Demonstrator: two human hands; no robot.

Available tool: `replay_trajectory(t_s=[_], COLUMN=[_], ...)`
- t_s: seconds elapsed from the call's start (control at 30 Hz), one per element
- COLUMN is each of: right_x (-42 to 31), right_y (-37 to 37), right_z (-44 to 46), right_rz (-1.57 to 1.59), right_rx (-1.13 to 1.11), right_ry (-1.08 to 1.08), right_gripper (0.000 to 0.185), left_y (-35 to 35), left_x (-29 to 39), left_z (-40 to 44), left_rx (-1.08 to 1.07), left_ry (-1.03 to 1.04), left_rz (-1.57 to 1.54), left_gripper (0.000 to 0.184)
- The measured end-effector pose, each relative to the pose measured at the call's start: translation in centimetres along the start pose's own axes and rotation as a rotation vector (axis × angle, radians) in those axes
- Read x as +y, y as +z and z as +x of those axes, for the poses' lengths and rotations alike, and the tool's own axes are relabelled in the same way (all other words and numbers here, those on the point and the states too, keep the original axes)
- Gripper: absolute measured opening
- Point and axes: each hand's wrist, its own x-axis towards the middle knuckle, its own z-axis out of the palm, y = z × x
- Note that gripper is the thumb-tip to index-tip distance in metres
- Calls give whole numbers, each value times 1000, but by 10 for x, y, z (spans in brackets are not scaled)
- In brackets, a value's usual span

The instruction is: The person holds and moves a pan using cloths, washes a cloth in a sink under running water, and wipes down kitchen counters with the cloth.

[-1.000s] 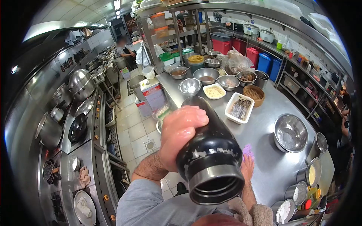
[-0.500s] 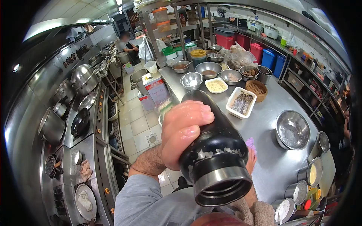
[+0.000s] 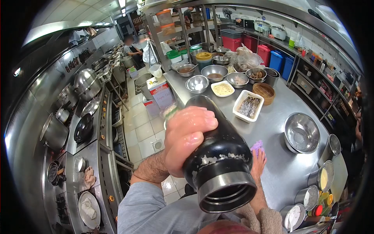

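Observation:
My left hand [image 3: 189, 138] is wrapped round a black bottle [image 3: 218, 150] with chipped paint, raised close to the camera. The bottle tilts with its open metal mouth toward me. Lower down and partly behind the bottle, my right hand [image 3: 258, 163] lies on the steel table [image 3: 272, 171] with its fingers extended. Those fingertips rest on a purple cloth [image 3: 257, 146]. Beyond them stands a white tray [image 3: 248, 106] of what looks like shrimp.
Steel bowls [image 3: 302, 133], a bamboo steamer [image 3: 263, 93] and a white dish of pale strips [image 3: 223, 89] stand on the table. A stove with pots [image 3: 54, 130] runs along the left. A person [image 3: 133, 50] stands far down the aisle.
The bottle in my left hand shifted right, then slightly back left. My right hand, more hidden by the bottle half a second ago, now shows more on the cloth.

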Motion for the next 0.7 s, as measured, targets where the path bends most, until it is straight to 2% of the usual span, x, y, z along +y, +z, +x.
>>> replay_trajectory(t_s=[0.27,0.33,0.57,0.6,0.67,0.7], right_x=[1,0,5,5,6,-11], right_y=[1,1,10,13,18,-9], right_z=[-2,-2,-1,-2,-3,-2], right_rz=[-6,-2,2,3,91,27], right_rx=[43,63,72,74,134,12], right_ry=[-18,-24,-15,-21,11,49], right_gripper=[47,47,47,47,47,47], left_y=[5,12,6,5,4,7], left_x=[7,9,8,-1,-1,7], left_z=[4,5,18,23,30,34], left_rx=[61,184,207,218,228,283], left_ry=[35,48,82,243,405,303], left_rz=[0,10,57,78,104,151], left_gripper=[40,41,45,47,50,52])
